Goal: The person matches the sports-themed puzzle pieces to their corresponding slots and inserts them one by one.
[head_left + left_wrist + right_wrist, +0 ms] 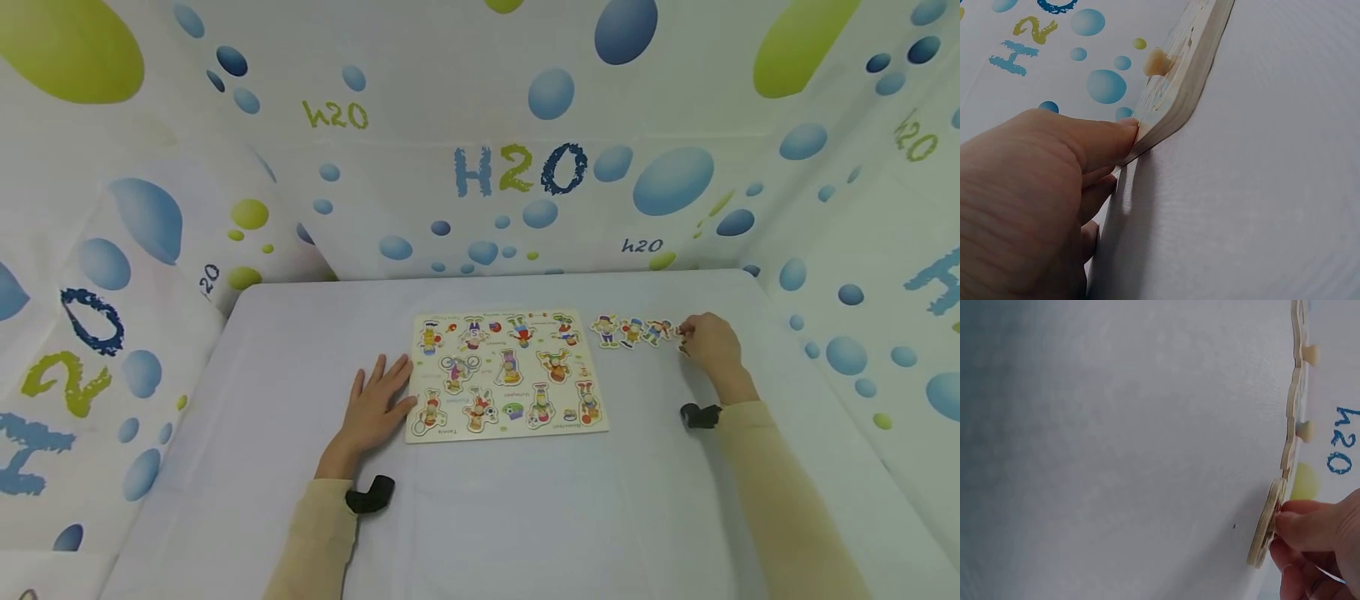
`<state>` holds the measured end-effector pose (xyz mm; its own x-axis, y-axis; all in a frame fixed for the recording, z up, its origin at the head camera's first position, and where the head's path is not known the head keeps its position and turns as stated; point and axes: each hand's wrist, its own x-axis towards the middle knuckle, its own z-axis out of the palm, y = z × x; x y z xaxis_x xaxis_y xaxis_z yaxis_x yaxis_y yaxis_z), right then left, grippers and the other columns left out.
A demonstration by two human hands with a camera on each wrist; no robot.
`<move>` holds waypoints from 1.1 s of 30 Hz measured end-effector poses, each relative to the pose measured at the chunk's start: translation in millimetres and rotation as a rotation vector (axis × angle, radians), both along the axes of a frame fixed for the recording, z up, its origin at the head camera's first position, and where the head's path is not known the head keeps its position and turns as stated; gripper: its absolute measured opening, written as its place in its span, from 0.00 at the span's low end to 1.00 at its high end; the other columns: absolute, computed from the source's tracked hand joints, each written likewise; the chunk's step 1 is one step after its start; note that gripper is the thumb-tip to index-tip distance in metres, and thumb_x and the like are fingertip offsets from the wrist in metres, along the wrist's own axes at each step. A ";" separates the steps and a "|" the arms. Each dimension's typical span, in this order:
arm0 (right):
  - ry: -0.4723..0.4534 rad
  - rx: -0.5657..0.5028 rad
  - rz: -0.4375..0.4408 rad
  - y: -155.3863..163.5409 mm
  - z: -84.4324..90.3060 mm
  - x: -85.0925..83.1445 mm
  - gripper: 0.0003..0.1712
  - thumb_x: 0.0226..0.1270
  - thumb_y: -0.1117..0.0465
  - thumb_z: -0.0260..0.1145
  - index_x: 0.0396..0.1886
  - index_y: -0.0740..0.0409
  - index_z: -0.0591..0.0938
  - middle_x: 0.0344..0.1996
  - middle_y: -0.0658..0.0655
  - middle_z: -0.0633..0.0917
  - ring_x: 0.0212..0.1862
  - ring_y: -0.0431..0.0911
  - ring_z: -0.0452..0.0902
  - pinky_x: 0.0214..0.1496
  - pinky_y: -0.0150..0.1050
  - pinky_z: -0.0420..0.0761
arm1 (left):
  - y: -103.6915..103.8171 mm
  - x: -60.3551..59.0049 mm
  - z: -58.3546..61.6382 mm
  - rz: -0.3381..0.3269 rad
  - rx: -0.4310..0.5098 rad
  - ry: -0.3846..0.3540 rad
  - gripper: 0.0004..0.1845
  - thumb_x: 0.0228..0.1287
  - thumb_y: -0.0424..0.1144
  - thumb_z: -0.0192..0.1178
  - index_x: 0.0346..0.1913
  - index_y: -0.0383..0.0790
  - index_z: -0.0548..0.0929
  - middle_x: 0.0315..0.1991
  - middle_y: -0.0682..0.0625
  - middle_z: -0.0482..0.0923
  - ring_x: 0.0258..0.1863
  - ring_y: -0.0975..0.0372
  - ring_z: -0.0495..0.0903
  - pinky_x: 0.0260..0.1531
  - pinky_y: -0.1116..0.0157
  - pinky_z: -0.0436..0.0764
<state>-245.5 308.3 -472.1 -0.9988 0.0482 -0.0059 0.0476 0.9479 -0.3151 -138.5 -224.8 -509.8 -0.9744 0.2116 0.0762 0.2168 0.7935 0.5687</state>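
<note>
A cream wooden puzzle board (491,429) with colourful cartoon sports figures lies flat on the white table. My left hand (377,402) rests with spread fingers at its left side, thumb and fingertips against the edge. In the left wrist view, the thumb (1107,140) meets the board's corner (1166,128). Right of the board, my right hand (711,343) pinches a puzzle piece (1265,528) by its top, and the piece tilts close over the table. It stands at the end of a short row of puzzle pieces (631,332), some with small round knobs (1311,355).
A white cloth (510,508) covers the table. Behind it and at both sides hang white curtains (420,167) printed with blue and green drops and "H2O". Black wrist mounts (371,495) sit on both forearms, over beige sleeves (787,500).
</note>
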 end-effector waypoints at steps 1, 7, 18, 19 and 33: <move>0.006 -0.003 0.001 1.3 -0.4 0.4 0.13 0.68 0.71 0.53 0.45 0.71 0.82 0.44 0.74 0.80 0.46 0.65 0.77 0.45 0.58 0.77 | 0.3 -0.4 -0.5 0.000 -0.004 0.001 0.34 0.69 0.44 0.58 0.74 0.38 0.62 0.76 0.44 0.57 0.78 0.43 0.44 0.74 0.41 0.33; 0.036 -0.003 0.027 5.5 -1.3 -0.5 0.12 0.68 0.71 0.56 0.44 0.73 0.82 0.43 0.74 0.81 0.44 0.65 0.77 0.46 0.58 0.77 | -0.3 -0.6 -1.2 0.002 -0.002 0.006 0.34 0.68 0.44 0.58 0.73 0.37 0.62 0.76 0.43 0.58 0.78 0.42 0.44 0.74 0.41 0.33; 0.057 0.025 0.030 7.2 1.4 1.9 0.11 0.67 0.70 0.58 0.44 0.73 0.81 0.41 0.74 0.81 0.41 0.64 0.78 0.42 0.57 0.78 | -0.2 -0.4 -0.8 0.001 -0.005 0.004 0.34 0.68 0.44 0.58 0.73 0.38 0.62 0.76 0.44 0.57 0.78 0.43 0.44 0.74 0.41 0.33; 0.070 0.025 0.028 7.2 2.4 2.8 0.11 0.67 0.70 0.58 0.44 0.73 0.81 0.41 0.74 0.81 0.42 0.65 0.78 0.42 0.57 0.78 | 0.0 -0.4 -0.9 0.001 -0.006 0.004 0.34 0.68 0.44 0.58 0.73 0.38 0.62 0.76 0.44 0.57 0.78 0.43 0.44 0.74 0.41 0.33; 0.099 -0.054 0.042 -32.6 25.3 10.7 0.14 0.72 0.61 0.60 0.43 0.72 0.78 0.32 0.67 0.79 0.33 0.55 0.73 0.32 0.45 0.76 | 1.3 0.0 2.5 -0.001 -0.014 -0.004 0.34 0.69 0.44 0.57 0.74 0.36 0.62 0.76 0.43 0.56 0.78 0.42 0.43 0.74 0.41 0.33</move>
<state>-234.9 275.7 -446.8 -0.9958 0.0081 0.0910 -0.0259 0.9301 -0.3665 -138.6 -223.6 -507.3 -0.9746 0.2132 0.0693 0.2149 0.8012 0.5585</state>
